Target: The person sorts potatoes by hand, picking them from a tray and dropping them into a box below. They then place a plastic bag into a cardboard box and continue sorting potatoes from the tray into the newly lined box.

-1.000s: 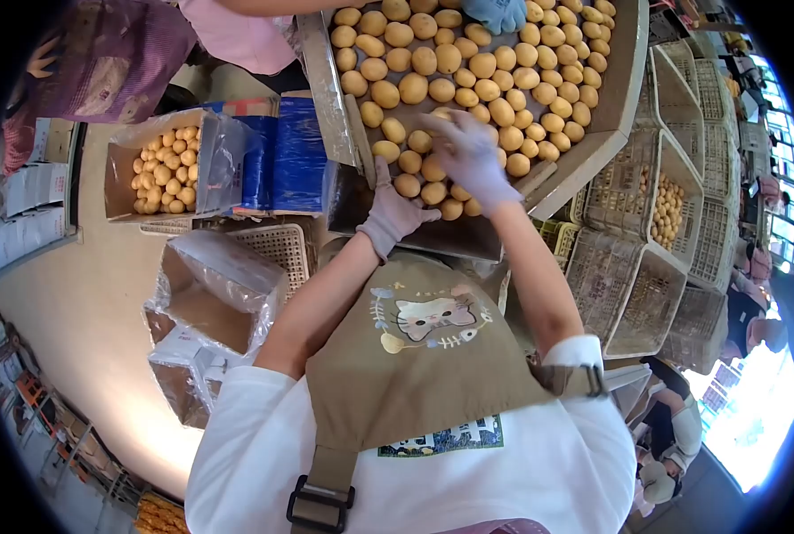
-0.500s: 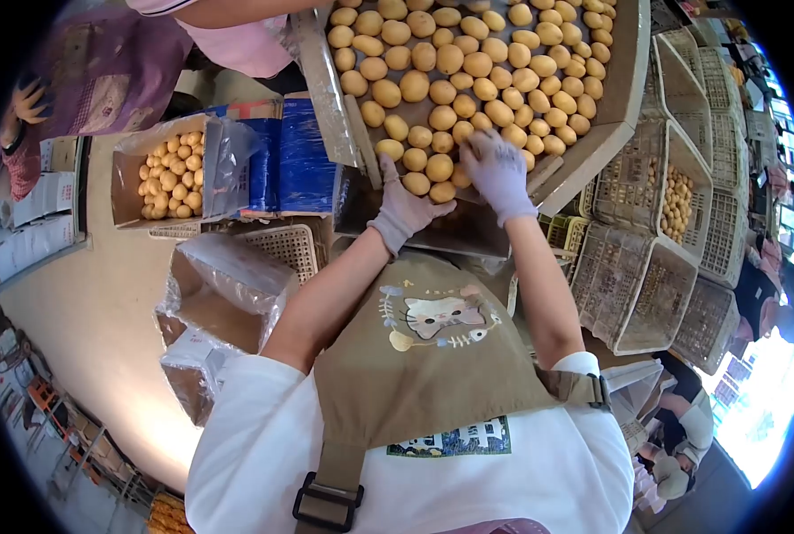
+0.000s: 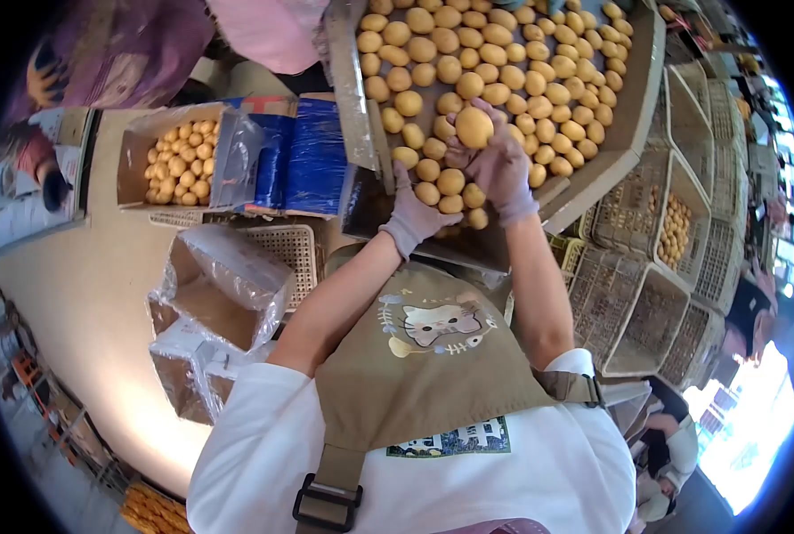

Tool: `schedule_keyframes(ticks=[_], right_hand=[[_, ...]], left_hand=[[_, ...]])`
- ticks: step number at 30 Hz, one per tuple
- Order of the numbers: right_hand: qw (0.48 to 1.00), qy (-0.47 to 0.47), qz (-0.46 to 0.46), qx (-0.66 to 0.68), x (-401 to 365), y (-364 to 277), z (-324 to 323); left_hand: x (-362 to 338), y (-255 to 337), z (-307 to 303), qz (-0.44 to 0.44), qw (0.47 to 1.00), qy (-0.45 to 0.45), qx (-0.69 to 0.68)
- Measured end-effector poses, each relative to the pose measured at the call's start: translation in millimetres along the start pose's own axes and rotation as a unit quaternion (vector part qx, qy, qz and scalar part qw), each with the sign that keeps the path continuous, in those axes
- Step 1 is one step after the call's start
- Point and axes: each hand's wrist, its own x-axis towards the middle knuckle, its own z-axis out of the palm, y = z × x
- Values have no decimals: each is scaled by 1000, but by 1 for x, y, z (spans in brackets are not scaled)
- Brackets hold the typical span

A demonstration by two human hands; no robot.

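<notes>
Raised since earlier frame: lavender-gloved right hand (image 3: 501, 171). Grey-walled angular counter (image 3: 597, 178), bearing loose round yellow fruits (image 3: 496, 94). Lavender-gloved left hand (image 3: 415, 214), spread open beside fruits at near edge. Single round yellow fruit (image 3: 474, 128) gripped by right hand above counter.

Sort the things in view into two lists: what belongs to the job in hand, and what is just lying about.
Job in hand:
right hand, holding a yellowish piece
left hand, beside loose pieces
tray under the loose pieces

Apparently lying about:
blue-wrapped box
plastic-lined open carton
crates at the right
</notes>
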Motion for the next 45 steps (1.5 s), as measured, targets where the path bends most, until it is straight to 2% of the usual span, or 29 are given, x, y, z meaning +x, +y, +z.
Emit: schedule_keyframes(ticks=[1,4,5,7,9,11,13,15,18,19,20,21,22,23,24,25,26,27,28,29,31,33,34,35,37,39,41,43,45], right_hand=[[996,8,-19,82,-16,0,10],[996,69,-53,29,-53,2,-8],[993,84,-83,10,-68,-1,-9],[986,111,-124,21,-111,-17,-23],[948,245,-200,24,-176,-40,-36],[860,381,-325,-99,-265,-67,-68],[698,491,-498,155,-364,-96,-104],[567,479,-666,71,-445,-100,-123],[655,407,-637,15,-450,-83,-136],[596,553,-575,93,-400,-91,-107],[625,546,-548,107,-365,-84,-105],[723,429,-539,55,-343,-68,-120],[672,603,-416,-105,-289,-68,-70],[698,576,-361,-225,-263,-54,-66],[736,531,-340,-245,-234,-45,-46],[736,485,-303,-362,-213,-30,-39],[665,402,-274,-567,-200,-24,-31],[556,289,-246,-740,-189,-21,-23],[517,223,-257,-785,-174,-18,-8],[492,191,-226,-819,-166,-11,2],[480,162,-218,-834,-157,-2,-2],[519,166,-219,-809,-160,-16,-7],[540,192,-239,-784,-168,-26,-15],[513,242,-224,-792,-188,-35,-30],[416,376,-199,-804,-246,-59,-62],[310,539,-99,-777,-339,-79,-122],[125,653,13,-747,-451,-88,-174],[104,758,169,-622,-546,-97,-188],[47,814,275,-509,-587,-90,-161]], left_hand=[[3,-2,-7,10,1000,-22,19],[2,-4,-11,26,997,-52,42],[3,1,-13,-38,996,-53,-66],[-2,8,-6,-65,992,-10,-106],[-4,12,4,-106,984,33,-140],[-2,15,2,-117,990,1,-80],[-6,15,16,-113,990,50,-64],[-4,14,14,-134,982,92,-97],[4,17,3,-178,962,124,-165],[5,19,2,-192,955,138,-178],[5,20,2,-203,948,154,-192],[3,20,1,-181,968,105,-137],[1,17,0,-156,983,55,-83],[-1,15,5,-138,988,38,-62],[-3,14,10,-120,992,22,-41],[-6,12,15,-101,995,6,-20],[-7,13,12,-94,995,-21,-20],[-6,12,9,-91,994,-24,-48],[-8,10,22,-58,998,12,-6],[-3,9,0,-81,993,5,-87],[5,6,-17,-87,993,10,-74],[-4,8,-6,-105,988,22,-111],[-6,8,-1,-91,990,37,-100],[-3,4,-7,-52,998,38,-29],[8,-2,-26,12,993,12,114],[-8,12,9,-95,994,16,-46],[-6,12,12,-93,994,48,-40],[-4,14,9,-111,989,82,-49],[-6,13,15,-114,985,120,-55]])
